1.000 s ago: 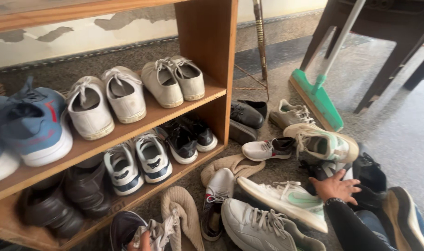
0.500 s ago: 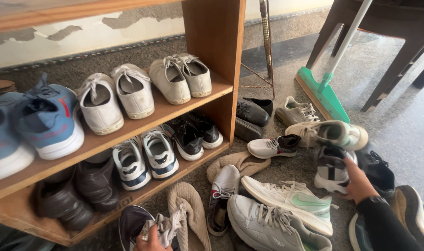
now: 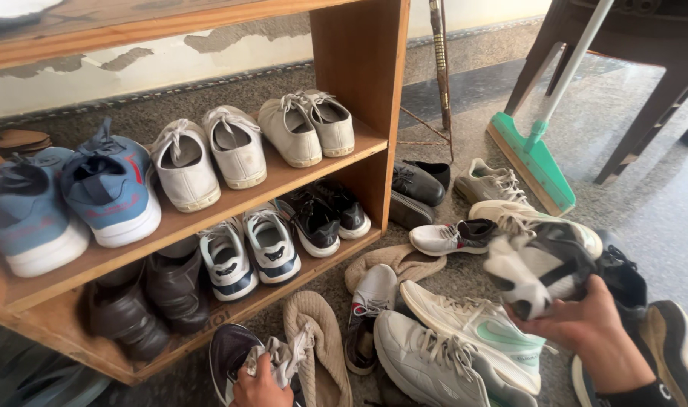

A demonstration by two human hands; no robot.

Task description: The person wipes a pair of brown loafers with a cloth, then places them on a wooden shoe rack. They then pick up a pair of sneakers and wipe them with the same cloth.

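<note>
Since the frame 0.5 s ago, the right hand [image 3: 592, 332] is lifting a black-and-white sneaker w/ strap [image 3: 540, 271] clear of the floor pile; before, that hand was lying low among the shoes.

Grip, R: fingers are closing around the sneaker's heel end, clamped on it. The sneaker is sitting above and left of the palm, long axis running left-right, toe pointing left toward the wooden two-shelf shoe rack [image 3: 359, 90].

Grip, L: the left hand [image 3: 259, 380] is clenching the grey laces of a dark navy sneaker w/ white sole [image 3: 227, 354] at the bottom edge, just in front of the rack's lower shelf. L hand is nearer the rack; R hand is well apart from it, across the pile.

Count, upper shelf: 2 blue trainers [image 3: 106, 192], 4 white/cream sneakers [image 3: 234, 147].
Count, lower shelf: 2 dark leather shoes [image 3: 151, 298], 2 white-navy sneakers [image 3: 249, 252], 2 black sneakers [image 3: 325, 218].

Floor: approx. 10 loose shoes, partly overlapping, exact no. not readable. A green-headed floor squeegee w/ white handle [image 3: 532, 162] is leaning by the dark table leg [image 3: 645, 128].
</note>
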